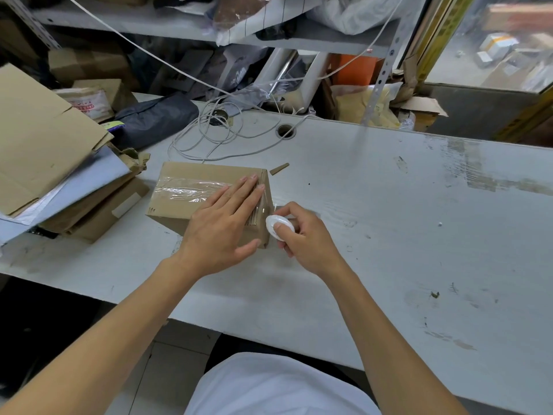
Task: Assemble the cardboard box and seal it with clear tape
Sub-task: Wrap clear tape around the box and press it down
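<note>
One box point(191, 199), one tape roll point(279, 227), two hands point(223, 226)

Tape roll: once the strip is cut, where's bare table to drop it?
Free: the table right of the right hand, out to the old tape marks, and the near edge. Crowded: the cardboard stack left of the box, and the cable coil behind it.

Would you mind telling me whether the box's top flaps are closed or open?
Closed: the flaps lie flat on the box, clear tape runs along the seam.
</note>
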`<state>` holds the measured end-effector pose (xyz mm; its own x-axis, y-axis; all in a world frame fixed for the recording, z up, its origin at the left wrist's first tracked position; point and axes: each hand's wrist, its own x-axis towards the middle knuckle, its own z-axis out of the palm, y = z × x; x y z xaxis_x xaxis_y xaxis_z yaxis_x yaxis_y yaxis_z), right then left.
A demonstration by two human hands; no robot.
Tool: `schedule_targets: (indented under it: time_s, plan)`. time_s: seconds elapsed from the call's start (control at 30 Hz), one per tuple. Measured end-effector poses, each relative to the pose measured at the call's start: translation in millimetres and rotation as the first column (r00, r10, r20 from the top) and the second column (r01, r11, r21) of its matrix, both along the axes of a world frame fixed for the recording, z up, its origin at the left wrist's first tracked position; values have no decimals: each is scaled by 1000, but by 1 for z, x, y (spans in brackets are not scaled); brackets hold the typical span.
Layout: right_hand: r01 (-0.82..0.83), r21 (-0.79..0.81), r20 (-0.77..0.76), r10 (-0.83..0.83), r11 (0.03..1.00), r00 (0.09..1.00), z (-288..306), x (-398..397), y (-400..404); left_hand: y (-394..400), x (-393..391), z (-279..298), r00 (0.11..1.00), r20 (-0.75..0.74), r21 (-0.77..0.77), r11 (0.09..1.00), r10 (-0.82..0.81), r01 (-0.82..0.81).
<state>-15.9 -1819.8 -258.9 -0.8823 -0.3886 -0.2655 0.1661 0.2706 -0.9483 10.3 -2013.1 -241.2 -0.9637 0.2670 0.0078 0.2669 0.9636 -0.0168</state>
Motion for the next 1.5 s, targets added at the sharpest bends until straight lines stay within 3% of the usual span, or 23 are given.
schedule_targets:
  time_s: [0.1,0.2,0.3,0.43,0.57,0.67,0.77,0.93,1.0,1.07,1.17,1.3,1.5]
  plan:
    - [-26,-45,14,27,999,1000,-1,-2,16,0,-1,0,1000,0,7,1000,4,-4]
    - [297,-109,35,-295,949,955,-13,-15,34,0,0,0,1000,-2,6,1000,11,-11]
    - [493,18,4,-493,870,870,-37,-31,50,1,0,1,1000,4,-1,1000,13,-13]
    - [601,179,20,-614,779,789,-65,-49,75,1,1,2,1000,8,-10,1000,22,-21]
    - [465,111,250,-478,878,842,-73,-57,90,2,0,2,1000,19,-17,1000,24,-23]
    - [198,106,127,-211,974,969,-67,-54,97,2,0,3,1000,15,-14,1000,27,-27]
    - [-70,233,106,46,970,993,-60,-55,94,3,-1,3,1000,22,-21,1000,20,-20]
    - [92,290,-33,-86,953,996,-53,-59,87,3,-1,3,999,33,-13,999,30,-29]
    - [188,362,-158,-139,913,978,-49,-54,84,3,0,3,999,34,-5,999,38,-38]
    - [215,512,-310,-55,832,949,-47,-46,80,3,0,2,998,40,-11,999,41,-41]
    - [208,652,-410,108,730,906,-57,-29,69,3,-1,2,998,43,-14,999,37,-37]
    - [157,671,-420,197,725,886,-77,-10,54,2,1,2,999,47,-68,998,8,-4]
    - [208,570,-355,11,795,935,-89,4,46,-1,0,2,998,59,-78,996,-30,35]
